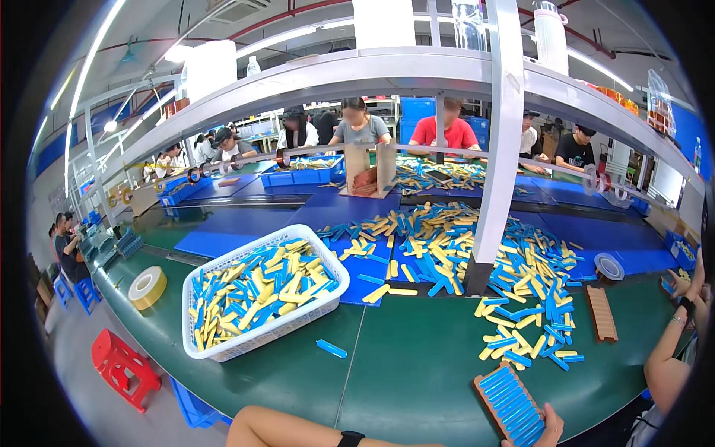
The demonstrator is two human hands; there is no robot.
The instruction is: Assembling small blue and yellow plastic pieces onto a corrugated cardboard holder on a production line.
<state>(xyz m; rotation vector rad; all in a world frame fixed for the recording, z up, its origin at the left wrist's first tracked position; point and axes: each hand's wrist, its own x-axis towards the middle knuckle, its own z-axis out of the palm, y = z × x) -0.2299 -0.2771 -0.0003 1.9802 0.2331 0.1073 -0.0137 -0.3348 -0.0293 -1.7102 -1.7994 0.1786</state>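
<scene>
My right hand [550,428] grips the lower right edge of a brown slotted tray [477,385], fingers closed on it. Blue strips [511,404] lie side by side across the tray's slots. My left forearm [298,428], with a black wristband, comes in at the lower edge; its hand is cut off below the picture. Just beyond the tray spreads a loose heap of blue and yellow flat strips with rounded ends [521,279]. A white basket [266,339] full of the same strips stands to the left. One blue strip [331,349] lies alone on the green table [402,365].
Another brown ribbed tray [602,314] lies to the right, near a tape roll [608,267]. A wide yellow tape roll [147,287] sits at far left. A white post [495,149] rises through the heap. A co-worker's arm [674,335] reaches in at right; people work across the table.
</scene>
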